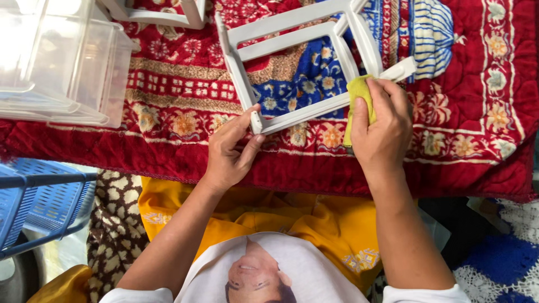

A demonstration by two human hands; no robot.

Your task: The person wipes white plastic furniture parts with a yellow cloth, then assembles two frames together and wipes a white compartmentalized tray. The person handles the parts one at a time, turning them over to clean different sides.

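A white plastic frame (pixel 292 39) with several bars lies on a red quilted bedspread (pixel 185 101) with floral and blue patterns. My left hand (pixel 230 148) grips the frame's near left corner between thumb and fingers. My right hand (pixel 383 126) presses a yellow cloth (pixel 359 92) against the frame's near right bar, fingers wrapped over the cloth.
A clear plastic drawer unit (pixel 56 62) stands on the bedspread at the upper left. Another white frame piece (pixel 163 12) lies at the top edge. A blue plastic basket (pixel 39 202) sits low at the left. Yellow fabric (pixel 314 219) covers my lap.
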